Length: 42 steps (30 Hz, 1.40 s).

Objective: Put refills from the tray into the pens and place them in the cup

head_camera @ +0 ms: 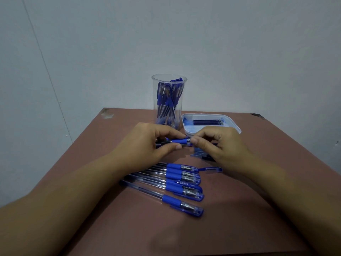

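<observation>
My left hand (147, 143) grips a blue-gripped pen (178, 141) held level above the table. My right hand (217, 145) pinches the pen's tip end with thumb and fingertips. A clear tall cup (168, 102) behind my hands holds several blue capped pens. To its right sits a white tray (234, 124) with several dark refills (205, 122) lying in it. Several capped blue pens (182, 183) lie side by side on the table in front of my hands. A loose blue cap (214, 169) lies just right of that row.
The brown table (258, 182) stands against a pale wall, with chipped far corners. More blue pen parts (201, 154) lie partly hidden under my right hand. Bare tabletop shows at the near right and the far left.
</observation>
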Each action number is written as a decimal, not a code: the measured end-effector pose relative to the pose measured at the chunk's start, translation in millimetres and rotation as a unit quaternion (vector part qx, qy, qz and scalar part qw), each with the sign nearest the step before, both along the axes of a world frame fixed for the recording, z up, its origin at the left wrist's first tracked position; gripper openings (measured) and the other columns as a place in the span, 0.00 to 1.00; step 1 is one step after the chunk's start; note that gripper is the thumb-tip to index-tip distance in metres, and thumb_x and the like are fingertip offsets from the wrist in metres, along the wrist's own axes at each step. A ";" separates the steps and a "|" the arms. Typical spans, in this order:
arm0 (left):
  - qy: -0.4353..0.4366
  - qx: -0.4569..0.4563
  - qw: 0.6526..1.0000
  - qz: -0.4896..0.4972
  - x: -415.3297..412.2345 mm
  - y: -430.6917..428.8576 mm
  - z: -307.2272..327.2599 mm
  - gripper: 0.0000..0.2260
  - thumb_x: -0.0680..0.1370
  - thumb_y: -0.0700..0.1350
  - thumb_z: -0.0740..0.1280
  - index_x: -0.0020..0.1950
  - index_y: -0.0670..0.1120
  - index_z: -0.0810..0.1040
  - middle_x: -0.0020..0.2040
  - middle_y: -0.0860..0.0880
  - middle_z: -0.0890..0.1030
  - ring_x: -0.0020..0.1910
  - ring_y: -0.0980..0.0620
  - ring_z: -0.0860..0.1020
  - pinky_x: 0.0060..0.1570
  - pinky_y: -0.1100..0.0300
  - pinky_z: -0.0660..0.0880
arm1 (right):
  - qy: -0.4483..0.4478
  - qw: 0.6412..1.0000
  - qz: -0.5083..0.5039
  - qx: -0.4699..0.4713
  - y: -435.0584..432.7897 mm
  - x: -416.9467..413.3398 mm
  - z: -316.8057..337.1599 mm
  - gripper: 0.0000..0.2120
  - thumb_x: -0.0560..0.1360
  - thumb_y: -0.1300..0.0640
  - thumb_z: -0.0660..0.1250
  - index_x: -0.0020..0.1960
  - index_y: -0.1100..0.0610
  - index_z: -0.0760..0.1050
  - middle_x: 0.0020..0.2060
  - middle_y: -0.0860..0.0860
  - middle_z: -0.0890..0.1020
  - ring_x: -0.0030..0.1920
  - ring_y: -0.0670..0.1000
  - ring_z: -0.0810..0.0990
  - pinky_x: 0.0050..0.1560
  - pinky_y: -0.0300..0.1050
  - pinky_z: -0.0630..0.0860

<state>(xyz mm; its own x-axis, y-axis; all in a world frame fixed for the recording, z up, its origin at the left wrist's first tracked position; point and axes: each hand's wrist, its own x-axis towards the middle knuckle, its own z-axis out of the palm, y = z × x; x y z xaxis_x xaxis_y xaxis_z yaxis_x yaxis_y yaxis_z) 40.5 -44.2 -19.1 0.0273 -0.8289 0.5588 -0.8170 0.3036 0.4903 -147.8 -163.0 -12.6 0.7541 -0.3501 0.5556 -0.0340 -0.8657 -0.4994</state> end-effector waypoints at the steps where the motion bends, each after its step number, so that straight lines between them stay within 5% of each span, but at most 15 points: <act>1: -0.001 -0.003 1.000 -0.001 0.0 0.0 0.1 0.11 0.74 0.48 0.74 0.56 0.55 0.84 0.48 0.63 0.83 0.46 0.64 0.81 0.48 0.61 0.80 | 0.002 1.000 0.003 -0.003 -1.0 -0.3 -1.0 0.02 0.74 0.44 0.65 0.45 0.38 0.77 0.41 0.40 0.82 0.43 0.43 0.81 0.42 0.36 0.76; 5: 0.000 -0.014 1.000 0.002 0.8 0.1 1.3 0.11 0.74 0.49 0.73 0.56 0.55 0.84 0.48 0.65 0.83 0.47 0.65 0.81 0.49 0.64 0.79 | -0.024 1.000 0.011 -0.015 -2.8 -1.9 -2.0 0.16 0.71 0.49 0.74 0.53 0.39 0.73 0.41 0.41 0.79 0.43 0.44 0.79 0.46 0.34 0.76; 9: -0.010 -0.012 1.000 0.006 1.3 0.2 1.3 0.11 0.74 0.49 0.73 0.56 0.56 0.83 0.47 0.68 0.81 0.47 0.66 0.80 0.49 0.67 0.77 | -0.023 0.997 -0.011 -0.070 -6.6 -1.1 -2.4 0.13 0.72 0.58 0.74 0.47 0.42 0.74 0.40 0.40 0.79 0.42 0.43 0.78 0.43 0.32 0.73; 12: -0.006 -0.011 1.000 0.002 1.0 0.7 1.6 0.11 0.74 0.50 0.73 0.56 0.57 0.83 0.46 0.68 0.81 0.47 0.66 0.80 0.49 0.67 0.78 | -0.016 0.997 -0.014 -0.071 -8.7 -1.0 -3.3 0.04 0.75 0.52 0.71 0.47 0.44 0.77 0.39 0.40 0.80 0.42 0.42 0.78 0.42 0.31 0.72; 16: -0.001 -0.011 1.000 0.004 0.5 0.3 1.3 0.11 0.74 0.50 0.73 0.56 0.57 0.83 0.48 0.66 0.82 0.47 0.65 0.81 0.50 0.62 0.79 | -0.038 0.997 -0.001 -0.061 -6.3 -1.2 -2.5 0.14 0.70 0.51 0.74 0.54 0.43 0.75 0.40 0.40 0.79 0.42 0.42 0.78 0.44 0.31 0.75; 21: -0.006 -0.007 1.000 0.002 0.2 0.0 0.8 0.11 0.74 0.49 0.73 0.55 0.57 0.83 0.46 0.68 0.81 0.46 0.65 0.81 0.49 0.64 0.79 | -0.020 0.997 0.005 -0.081 -9.1 -0.8 -1.5 0.05 0.74 0.51 0.70 0.48 0.43 0.77 0.40 0.37 0.79 0.42 0.39 0.78 0.43 0.29 0.72; 26: 0.001 -0.013 1.000 0.004 0.2 0.0 0.4 0.11 0.73 0.49 0.73 0.55 0.57 0.83 0.47 0.66 0.82 0.46 0.65 0.81 0.49 0.63 0.79 | -0.030 0.997 0.014 -0.066 -9.4 -2.8 -2.4 0.14 0.71 0.52 0.74 0.53 0.42 0.74 0.41 0.40 0.79 0.42 0.43 0.79 0.44 0.32 0.75; 30: -0.003 -0.010 1.000 0.000 -0.4 -0.1 0.6 0.11 0.73 0.49 0.73 0.55 0.56 0.83 0.46 0.68 0.81 0.46 0.65 0.81 0.49 0.64 0.79 | -0.017 0.996 0.003 -0.089 -12.7 -1.3 -3.0 0.02 0.75 0.48 0.68 0.48 0.44 0.78 0.40 0.39 0.79 0.41 0.40 0.78 0.42 0.30 0.71; 35: -0.008 -0.014 1.000 -0.005 -0.8 0.0 1.0 0.11 0.74 0.49 0.73 0.55 0.58 0.83 0.45 0.70 0.80 0.46 0.66 0.80 0.48 0.68 0.77 | -0.021 0.997 0.015 -0.073 -9.0 -3.1 -2.6 0.12 0.71 0.51 0.73 0.53 0.41 0.74 0.40 0.39 0.78 0.41 0.42 0.79 0.43 0.32 0.75; 39: -0.012 -0.015 1.000 -0.008 -1.2 0.3 0.7 0.11 0.74 0.48 0.74 0.55 0.56 0.84 0.46 0.70 0.80 0.46 0.65 0.81 0.48 0.69 0.77 | -0.008 0.997 0.008 -0.077 -9.5 -2.2 -2.4 0.01 0.75 0.48 0.69 0.47 0.43 0.78 0.39 0.39 0.79 0.41 0.43 0.79 0.41 0.36 0.75; 42: -0.009 -0.019 1.000 -0.007 -1.3 0.4 0.1 0.11 0.73 0.48 0.74 0.55 0.56 0.84 0.46 0.68 0.81 0.46 0.65 0.81 0.47 0.69 0.76 | -0.008 0.998 0.001 -0.070 -12.0 -3.5 -4.9 0.05 0.75 0.46 0.69 0.46 0.47 0.79 0.38 0.41 0.80 0.40 0.45 0.79 0.40 0.40 0.75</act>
